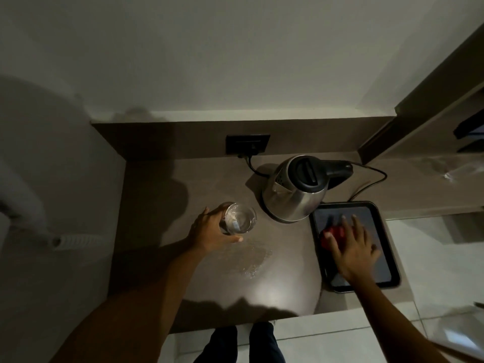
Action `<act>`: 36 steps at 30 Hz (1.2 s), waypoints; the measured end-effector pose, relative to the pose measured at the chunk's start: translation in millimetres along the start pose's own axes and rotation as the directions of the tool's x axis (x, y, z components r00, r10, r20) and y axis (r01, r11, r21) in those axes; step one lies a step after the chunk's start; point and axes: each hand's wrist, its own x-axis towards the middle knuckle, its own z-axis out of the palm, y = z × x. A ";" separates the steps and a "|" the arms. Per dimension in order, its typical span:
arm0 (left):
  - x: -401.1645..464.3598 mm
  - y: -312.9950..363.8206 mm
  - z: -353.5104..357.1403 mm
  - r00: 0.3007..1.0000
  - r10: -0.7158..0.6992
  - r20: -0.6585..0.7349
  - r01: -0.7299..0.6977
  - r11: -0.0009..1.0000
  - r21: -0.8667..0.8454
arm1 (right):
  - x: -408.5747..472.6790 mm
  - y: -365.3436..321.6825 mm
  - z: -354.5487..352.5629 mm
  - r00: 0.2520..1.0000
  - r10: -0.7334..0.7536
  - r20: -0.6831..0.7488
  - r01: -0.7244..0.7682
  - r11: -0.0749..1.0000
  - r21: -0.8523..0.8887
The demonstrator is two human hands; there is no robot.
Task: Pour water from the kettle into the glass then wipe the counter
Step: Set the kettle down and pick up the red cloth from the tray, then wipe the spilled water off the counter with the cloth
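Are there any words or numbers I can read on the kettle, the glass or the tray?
None can be read.
kettle: no brand or numbers show on its steel body or black lid.
glass: a pale patch shows on its wall, too blurred to tell whether it bears text.
tray: plain dark surface, no lettering.
wall socket: too dark to show any marking.

Black tray (pixel 390 280) at counter's right, dark wall socket (pixel 247 144), black cord (pixel 372 186)

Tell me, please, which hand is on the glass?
The left hand wraps the glass beside the kettle; the right hand lies on the red cloth in the tray.
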 end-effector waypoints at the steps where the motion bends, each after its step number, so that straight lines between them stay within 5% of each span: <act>1: 0.3 1.3 -0.3 1.000 -0.004 0.001 0.004 1.000 0.001 | -4.4 6.0 5.4 0.997 0.008 0.074 -0.007 1.000 -0.021; 15: -4.9 4.2 -1.8 1.000 0.028 -0.010 -0.028 0.999 -0.024 | 18.0 14.5 1.0 0.985 0.020 0.172 -0.003 0.995 -0.101; 23: -10.4 -11.0 -0.9 0.984 0.174 -0.043 -0.177 0.980 -0.091 | -48.7 -63.0 3.5 0.997 -0.063 0.037 0.054 0.978 0.203; 28: -54.1 -77.8 -1.4 0.972 0.104 -0.210 -0.060 0.977 0.205 | -93.9 -92.6 41.9 0.938 -0.318 0.138 0.312 0.948 0.068; 32: -91.3 -131.2 -1.4 0.962 0.182 -0.205 -0.068 0.883 0.465 | -75.9 -98.7 64.7 0.983 -0.182 -0.008 0.183 0.983 0.034; 36: -90.9 -136.6 2.1 0.953 0.192 -0.234 -0.055 0.869 0.492 | -71.5 -128.5 93.3 0.993 0.035 -0.112 -0.018 0.989 0.147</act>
